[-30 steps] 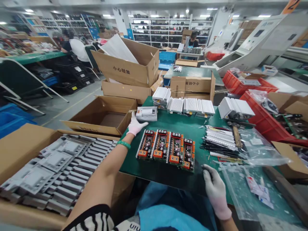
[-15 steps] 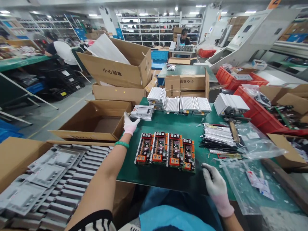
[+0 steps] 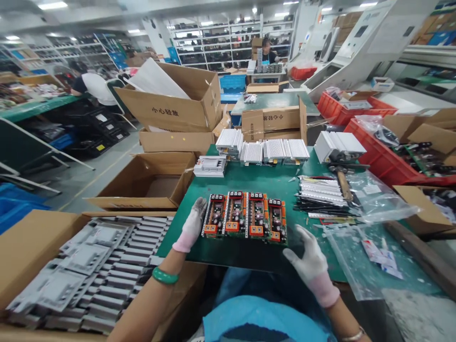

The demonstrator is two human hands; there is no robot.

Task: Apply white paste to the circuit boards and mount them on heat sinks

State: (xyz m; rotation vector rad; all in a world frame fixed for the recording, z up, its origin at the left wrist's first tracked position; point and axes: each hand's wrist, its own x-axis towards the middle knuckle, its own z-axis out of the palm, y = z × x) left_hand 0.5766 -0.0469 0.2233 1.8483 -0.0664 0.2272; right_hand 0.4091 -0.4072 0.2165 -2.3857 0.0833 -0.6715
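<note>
Several circuit boards (image 3: 239, 214) with orange and red terminal blocks stand side by side in a row on the green table (image 3: 213, 254). My left hand (image 3: 192, 227), in a white glove with dark fingertips, is at the left end of the row. Its fingers stretch forward along the outermost board, and whether they touch it I cannot tell. At the right end, my gloved right hand (image 3: 309, 256) is open and empty, thumb and fingers spread, a little apart from the last board. Farther back lie light grey casings (image 3: 209, 166) in a small stack.
Finned metal heat sinks (image 3: 251, 152) line the table's back. A hammer (image 3: 344, 184) rests by a pile of metal strips (image 3: 318, 192) and plastic bags (image 3: 377, 256) on the right. Cardboard boxes (image 3: 121, 202) stand left, one full of grey casings (image 3: 78, 266). Red bins (image 3: 374, 156) stand right.
My left hand has left the grey casings and come back toward me to the left end of the boards. My right hand has moved slightly left and opened wider.
</note>
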